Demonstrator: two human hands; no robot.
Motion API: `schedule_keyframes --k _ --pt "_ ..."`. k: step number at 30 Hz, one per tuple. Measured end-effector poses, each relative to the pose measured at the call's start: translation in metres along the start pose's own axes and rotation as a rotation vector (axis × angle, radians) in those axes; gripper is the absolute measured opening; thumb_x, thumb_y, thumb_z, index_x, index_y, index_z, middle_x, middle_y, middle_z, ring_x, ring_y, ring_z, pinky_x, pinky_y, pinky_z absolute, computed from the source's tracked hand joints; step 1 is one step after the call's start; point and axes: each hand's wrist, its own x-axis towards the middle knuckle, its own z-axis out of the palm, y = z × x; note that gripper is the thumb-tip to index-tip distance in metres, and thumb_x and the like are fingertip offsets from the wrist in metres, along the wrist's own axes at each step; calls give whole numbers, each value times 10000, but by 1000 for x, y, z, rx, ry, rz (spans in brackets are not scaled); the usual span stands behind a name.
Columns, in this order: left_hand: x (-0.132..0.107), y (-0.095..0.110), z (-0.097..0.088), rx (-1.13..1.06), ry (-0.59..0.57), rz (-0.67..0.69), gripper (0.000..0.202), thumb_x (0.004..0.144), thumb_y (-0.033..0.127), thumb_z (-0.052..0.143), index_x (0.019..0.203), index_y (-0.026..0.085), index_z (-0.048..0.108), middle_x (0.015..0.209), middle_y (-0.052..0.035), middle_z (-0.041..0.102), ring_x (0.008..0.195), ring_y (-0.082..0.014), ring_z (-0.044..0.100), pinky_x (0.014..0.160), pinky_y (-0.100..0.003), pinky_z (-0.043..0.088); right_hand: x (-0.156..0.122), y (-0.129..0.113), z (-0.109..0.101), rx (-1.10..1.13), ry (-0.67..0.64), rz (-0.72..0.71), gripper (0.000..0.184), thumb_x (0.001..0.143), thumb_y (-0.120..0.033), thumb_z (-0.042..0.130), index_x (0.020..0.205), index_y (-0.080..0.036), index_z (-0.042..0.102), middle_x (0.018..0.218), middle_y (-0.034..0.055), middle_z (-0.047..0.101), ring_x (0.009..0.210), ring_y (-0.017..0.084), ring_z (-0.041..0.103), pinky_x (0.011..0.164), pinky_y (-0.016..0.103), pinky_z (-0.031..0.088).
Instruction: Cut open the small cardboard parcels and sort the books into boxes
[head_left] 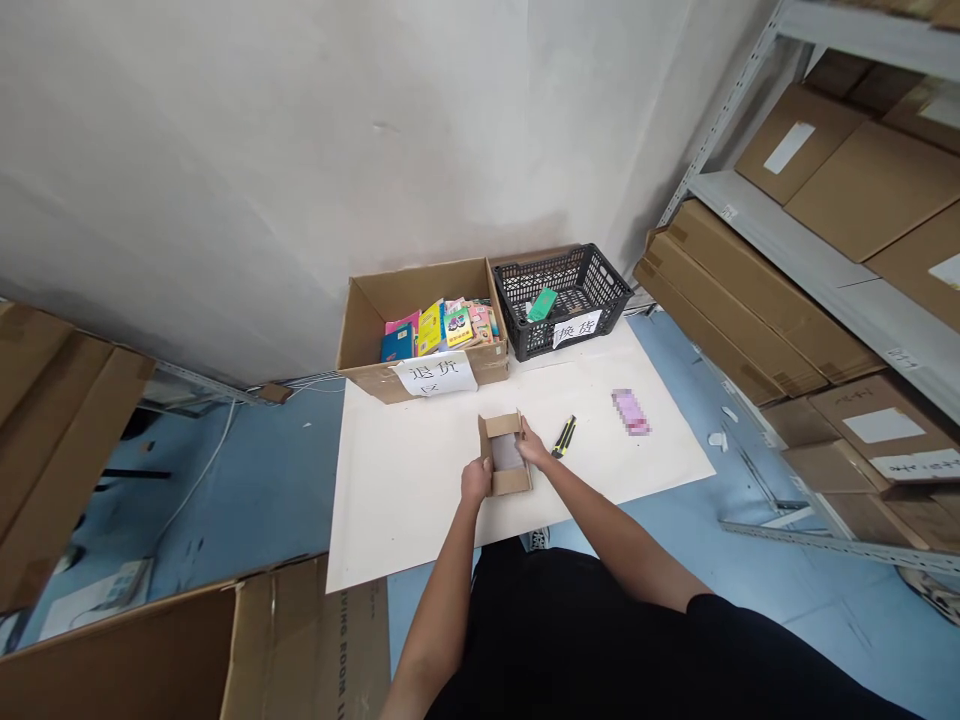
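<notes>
Small brown cardboard box (pixel 511 482) is gripped at opposite sides by curled left hand (pixel 476 480) and right hand (pixel 532 446), presumably for steadiness while open.

The small box (pixel 511 483) is over the table (pixel 401 500), between the left hand (pixel 475 480) and right hand (pixel 532 446). From it, a carton (pixel 493 363) with books (pixel 450 327) inside sits at 11 o'clock, a crate (pixel 534 343) just beside that at 1, a knife (pixel 564 437) at 3. Off the table, shelving (pixel 795 238) stands at 2, another carton (pixel 304 610) at 8.
</notes>
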Motion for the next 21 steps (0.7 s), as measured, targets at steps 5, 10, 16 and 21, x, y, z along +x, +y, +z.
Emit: schedule_keyframes --k 5,10,16,21 --pt "-5 -16 2 -176 46 -59 585 1076 402 407 1624 199 401 1198 -103 793 1123 -231 739 942 -322 549 -9 20 -27 217 -51 -26 698 797 -162 490 1492 -199 555 1291 63 750 1194 265 691 954 345 580" --pt "-11 -16 8 -143 272 -10 658 1032 364 514 1656 251 341 1619 -141 506 1441 -294 524 1137 -427 484 -26 45 -27 5 212 -76 828 925 -312 579 1687 -237 263 1663 139 426 1543 285 395 1208 473 406" --pt "-7 8 9 151 26 437 364 880 101 605 1149 250 800 1492 -88 618 1498 -305 422 1256 -469 389 -23 32 -25 -469 147 -344 466 974 -206 538 1406 -280 697 1779 11 191 1652 307 -34 1310 535 168" --pt "-19 4 14 -108 -71 449 303 963 268 536 991 223 835 1590 -62 557 1616 -343 253 1305 -604 265 -10 2 -28 -676 73 -309 632 995 -225 533 1617 -313 474 1804 37 50 1642 359 -30 1275 576 172"
